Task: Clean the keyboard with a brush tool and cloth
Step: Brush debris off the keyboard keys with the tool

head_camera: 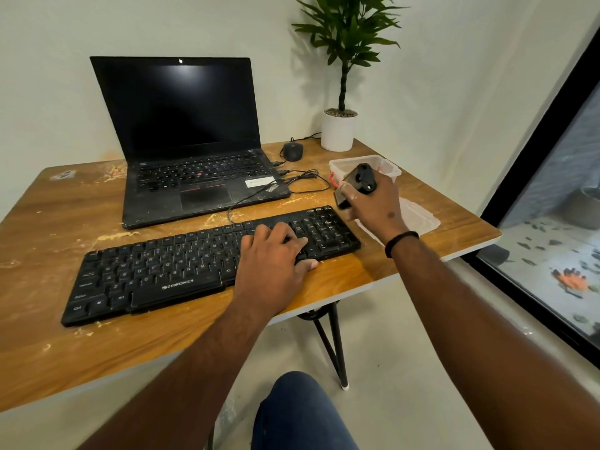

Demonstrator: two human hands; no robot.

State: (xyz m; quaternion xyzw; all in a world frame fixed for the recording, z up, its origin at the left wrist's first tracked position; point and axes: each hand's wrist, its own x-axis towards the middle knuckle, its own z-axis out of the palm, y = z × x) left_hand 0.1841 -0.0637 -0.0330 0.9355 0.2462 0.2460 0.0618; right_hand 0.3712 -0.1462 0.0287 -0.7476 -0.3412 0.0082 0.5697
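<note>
While the keyboard (207, 264) lies slantwise near the front edge of the tabletop (406, 254), its keys carry pale specks, so the cleaning looks barely begun, if begun at all. Brush tool (358, 185): a black, chunky object, raised above the keyboard's right end, not touching it. No bristles can be made out from this angle. No cloth is visible anywhere; wiping would come later, by my reckoning.

Left hand (276, 264): palm down over the keyboard's right-centre, fingers (292, 237) spread and fairly straight across the keys, thumb at the front edge against the tabletop. It appears to steady the board, not grip it. Forearm reaches in from the lower left.

Right hand (373, 203): lifted, wrist bent, fingers curled firmly round the brush tool, back of the hand towards the camera. A dark band sits on the wrist.

Surroundings: clear plastic container (386, 167) just behind the right hand, its lid (418, 216) flat beneath the wrist. Open laptop (188, 141) behind the keyboard, screen dark. Mouse (293, 151) and potted plant (339, 125) at the far corner. Tabletop scuffed, with pale crumbs and scratches.
</note>
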